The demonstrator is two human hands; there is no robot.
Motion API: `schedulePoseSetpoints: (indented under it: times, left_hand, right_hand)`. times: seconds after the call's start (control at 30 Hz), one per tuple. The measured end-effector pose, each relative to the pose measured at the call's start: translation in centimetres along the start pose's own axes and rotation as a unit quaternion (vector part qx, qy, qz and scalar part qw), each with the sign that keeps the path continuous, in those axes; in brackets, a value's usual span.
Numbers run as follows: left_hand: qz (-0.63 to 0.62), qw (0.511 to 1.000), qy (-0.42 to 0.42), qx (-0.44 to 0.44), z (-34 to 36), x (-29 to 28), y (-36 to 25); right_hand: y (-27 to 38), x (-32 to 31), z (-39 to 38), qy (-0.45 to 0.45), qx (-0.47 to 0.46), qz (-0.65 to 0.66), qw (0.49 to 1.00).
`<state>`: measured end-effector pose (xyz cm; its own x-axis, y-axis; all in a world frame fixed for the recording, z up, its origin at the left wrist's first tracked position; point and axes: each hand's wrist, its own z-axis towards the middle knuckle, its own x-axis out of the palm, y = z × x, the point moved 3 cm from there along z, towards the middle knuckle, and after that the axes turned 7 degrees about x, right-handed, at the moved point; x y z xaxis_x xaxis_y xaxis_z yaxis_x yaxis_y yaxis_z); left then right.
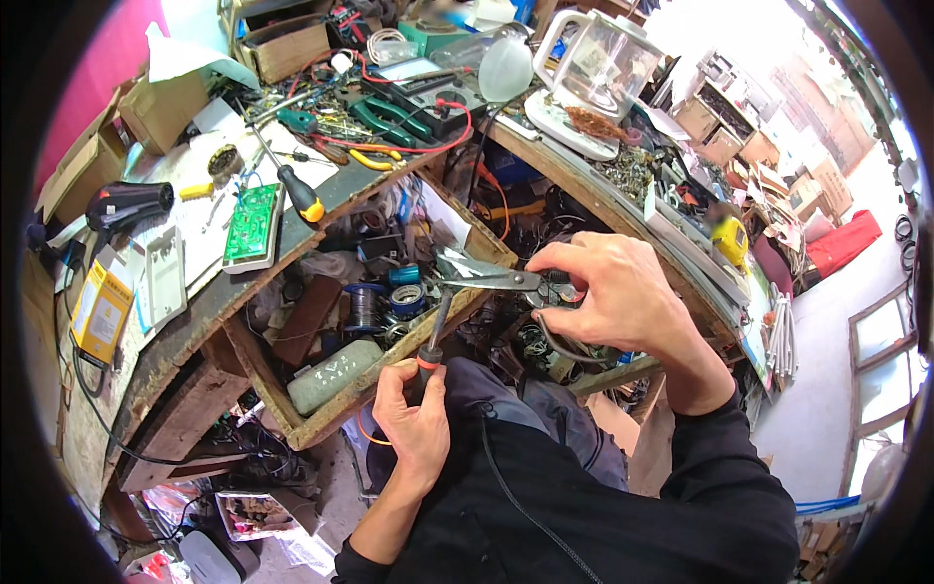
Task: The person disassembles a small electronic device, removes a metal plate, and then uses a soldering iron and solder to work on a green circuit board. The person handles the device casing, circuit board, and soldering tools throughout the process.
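My left hand [413, 419] is closed around the dark handle of a soldering iron [441, 323]; a red ring circles the handle and its grey shaft points up. My right hand [618, 292] grips a pair of scissors [496, 279] by the handles. Their metal blades reach left across the tip of the iron; whether the blades press on it I cannot tell. Both tools are over the front edge of an open wooden drawer [336, 414]. Inside lie a solder spool [363, 307], a roll of tape [407, 299] and a grey block [336, 377].
On the bench left are a green circuit board [255, 222], a screwdriver [300, 195], a hair dryer [128, 204] and a yellow box [102, 307]. Green-handled pliers [389, 122] and a multimeter [428, 97] lie behind. A glass jug [603, 68] and yellow tape measure [728, 240] stand right.
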<state>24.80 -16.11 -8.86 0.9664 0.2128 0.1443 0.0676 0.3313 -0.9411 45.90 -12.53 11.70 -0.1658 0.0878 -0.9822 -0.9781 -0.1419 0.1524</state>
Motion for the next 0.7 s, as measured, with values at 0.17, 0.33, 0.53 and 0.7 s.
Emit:
schedulePoseSetpoints:
  times: [0.17, 0.33, 0.53, 0.7]
  left_hand:
    - [0.027, 0.999, 0.006, 0.017, 0.0, 0.0, 0.2]
    - [-0.012, 0.996, 0.012, -0.088, -0.4, -0.1, -0.2]
    - [-0.143, 0.986, 0.018, -0.08, -0.8, 0.0, -0.8]
    - [-0.192, 0.974, 0.052, -0.111, -0.4, -1.0, -1.8]
  right_hand:
    - [-0.3, 0.1, 0.1, -0.063, -0.003, -0.003, 0.998]
    - [-0.7, 0.2, 0.9, -0.078, -0.004, -0.018, 0.997]
    - [-0.6, 0.7, 3.4, -0.05, -0.036, 0.063, 0.996]
    - [1.1, 1.8, 9.6, -0.088, -0.025, 0.159, 0.983]
